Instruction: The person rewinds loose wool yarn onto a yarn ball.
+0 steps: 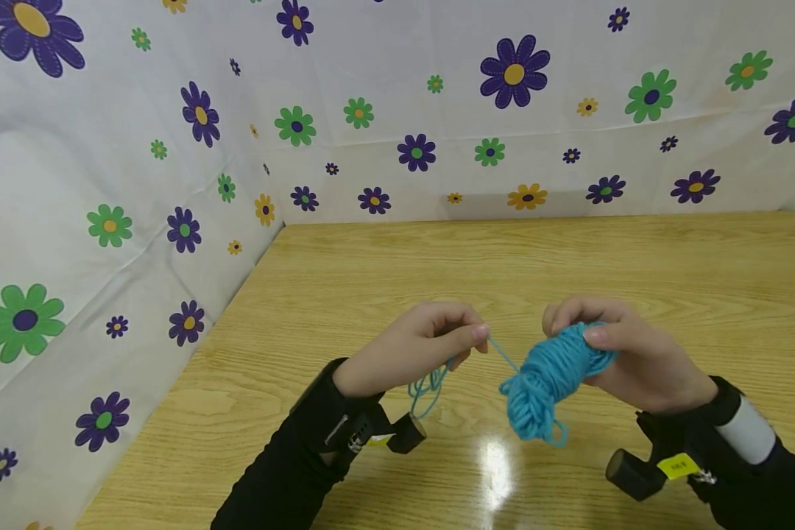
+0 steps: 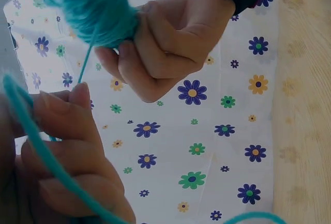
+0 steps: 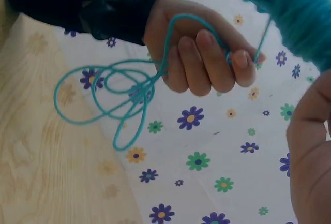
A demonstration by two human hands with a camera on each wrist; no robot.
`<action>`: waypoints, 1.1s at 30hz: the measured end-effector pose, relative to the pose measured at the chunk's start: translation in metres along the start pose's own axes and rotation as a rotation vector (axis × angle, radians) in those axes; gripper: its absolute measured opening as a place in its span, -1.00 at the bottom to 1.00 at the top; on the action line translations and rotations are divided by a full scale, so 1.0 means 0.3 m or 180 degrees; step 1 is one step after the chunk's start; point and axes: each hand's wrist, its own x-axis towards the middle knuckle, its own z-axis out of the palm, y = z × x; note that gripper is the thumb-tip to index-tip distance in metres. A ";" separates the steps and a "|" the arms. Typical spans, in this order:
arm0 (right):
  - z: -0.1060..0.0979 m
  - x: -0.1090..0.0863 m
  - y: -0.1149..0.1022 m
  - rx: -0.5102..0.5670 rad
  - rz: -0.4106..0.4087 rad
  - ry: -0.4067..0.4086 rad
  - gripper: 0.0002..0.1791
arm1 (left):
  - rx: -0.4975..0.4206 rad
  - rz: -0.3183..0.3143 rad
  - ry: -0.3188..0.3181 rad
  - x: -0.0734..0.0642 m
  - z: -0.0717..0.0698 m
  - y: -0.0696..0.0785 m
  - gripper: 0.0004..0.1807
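A bright turquoise, oblong skein of soft wound yarn point(image 1: 556, 364) sits at about 4 o'clock from the middle of the head view, raised above the pale yellow, wood-grained surface point(image 1: 371, 272). It looks light and squashy, with little risk of breaking; its fuzzy texture should give good grip, though a hard squeeze would probably crush the windings. The wrapped middle seems the firmest place to hold, since the looped bundle at its 7 o'clock end looks loose enough to snag. The thin turquoise strand point(image 1: 503, 355) is best pinched lightly close to where it leaves the skein.

The right hand point(image 1: 626, 346) holds the skein's upper end from about 2 o'clock, fingers curled round it and thumb on top, its forearm coming in from between 4 and 5 o'clock. The left hand point(image 1: 424, 342), at the skein's 9 o'clock, pinches the strand between thumb and forefinger, its other fingers folded in; its forearm comes from 7 o'clock. From the pinch the strand runs taut toward between 4 and 5 o'clock, while slack turquoise yarn loops point(image 1: 430, 383) hang at the left hand's 6 o'clock.
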 end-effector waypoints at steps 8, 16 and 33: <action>0.013 -0.011 -0.002 -0.1478 0.0368 0.0393 -0.70 | -0.0172 -0.0032 -0.0060 -0.006 -0.003 0.008 -0.76; 0.035 -0.002 -0.010 -0.2533 0.0689 0.0911 -0.78 | -0.0205 0.0014 -0.0075 -0.014 -0.004 0.013 -0.78; 0.049 0.023 0.018 -0.3298 0.1056 0.1681 -0.75 | -0.0282 0.0061 -0.0047 -0.014 0.000 0.020 -0.78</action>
